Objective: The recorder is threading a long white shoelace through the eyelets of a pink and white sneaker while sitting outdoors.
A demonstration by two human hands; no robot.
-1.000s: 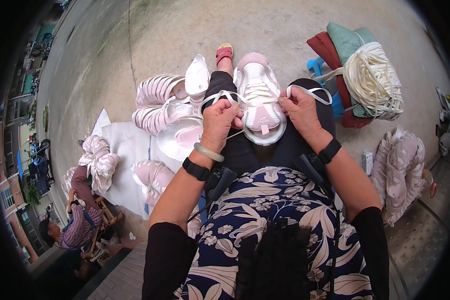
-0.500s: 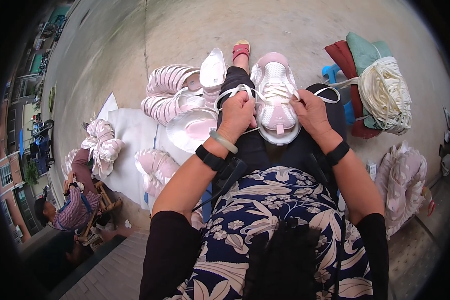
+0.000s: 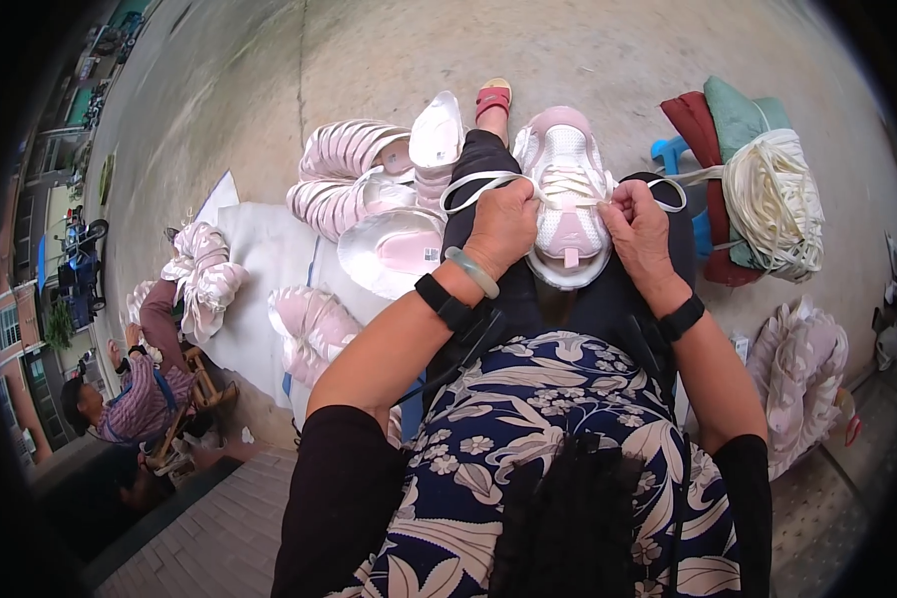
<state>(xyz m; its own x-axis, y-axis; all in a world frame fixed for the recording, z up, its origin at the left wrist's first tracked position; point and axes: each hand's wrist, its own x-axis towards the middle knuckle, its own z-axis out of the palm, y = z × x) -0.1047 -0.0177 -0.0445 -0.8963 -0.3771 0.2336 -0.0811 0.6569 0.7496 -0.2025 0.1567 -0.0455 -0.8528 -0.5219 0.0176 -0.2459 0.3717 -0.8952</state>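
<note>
A pink and white shoe upper (image 3: 571, 159) lies between my knees, its toe pointing away from me and its tongue toward me. Cream laces cross its front in several rows. My left hand (image 3: 501, 224) is closed at the left edge of the upper, gripping a shoelace (image 3: 478, 180) that loops out over my thigh. On the other side, my right hand (image 3: 638, 227) pinches the lace (image 3: 590, 202) close to the eyelets. Another loop of lace curves out past the right hand over my right thigh.
Stacked pink and white uppers (image 3: 347, 154) lie to the left on a white sheet (image 3: 259, 249). At right, a bundle of cream laces (image 3: 772, 194) hangs over green and red cloth beside a blue stool (image 3: 671, 151). Tied uppers (image 3: 797, 374) sit lower right. Another person (image 3: 140, 404) sits at far left.
My left hand has shifted slightly right and turned, closer to the upper. The right hand still pinches the lace, with its fingers a little lower. The whole view has shifted slightly.
</note>
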